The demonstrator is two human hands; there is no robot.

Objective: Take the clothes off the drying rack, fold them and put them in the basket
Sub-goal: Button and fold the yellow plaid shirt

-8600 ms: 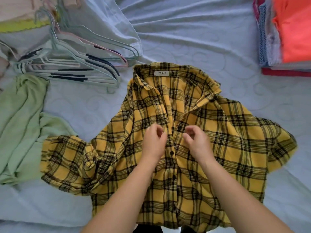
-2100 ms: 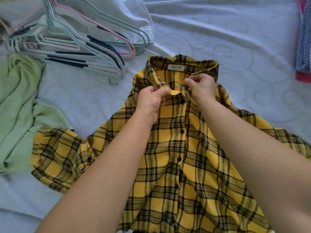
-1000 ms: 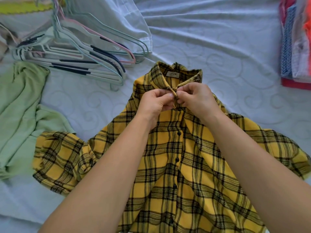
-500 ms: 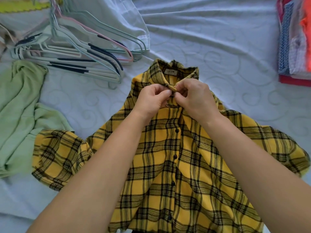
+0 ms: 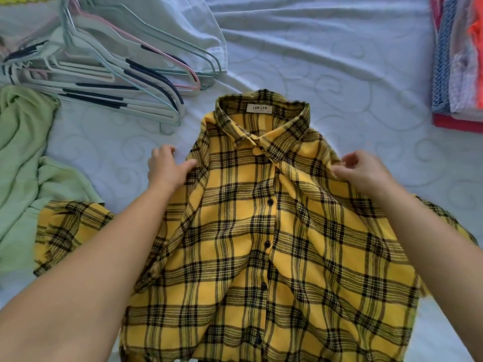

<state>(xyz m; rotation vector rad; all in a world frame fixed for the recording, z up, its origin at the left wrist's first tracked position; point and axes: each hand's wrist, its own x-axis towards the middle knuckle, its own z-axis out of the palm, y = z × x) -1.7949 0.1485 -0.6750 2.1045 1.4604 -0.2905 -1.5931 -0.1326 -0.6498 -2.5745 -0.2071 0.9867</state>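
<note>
A yellow and black plaid shirt (image 5: 261,244) lies face up on the bed, buttoned down the front, collar pointing away from me. My left hand (image 5: 164,171) sits at the shirt's left shoulder edge. Its thumb touches the fabric and its fingers lie loosely curled over the sheet beside it. My right hand (image 5: 363,171) is at the right shoulder, where thumb and fingers pinch a ridge of the cloth. The left sleeve (image 5: 68,231) is bunched up to the left. No basket or drying rack is in view.
Several plastic hangers (image 5: 109,74) are piled at the upper left. A light green garment (image 5: 23,165) lies along the left edge. A stack of folded clothes (image 5: 457,61) stands at the upper right. The white patterned bed sheet (image 5: 339,61) stretches beyond the collar.
Both hands have left the collar, where they were working the top button, and moved apart to the two shoulders. The collar now lies closed.
</note>
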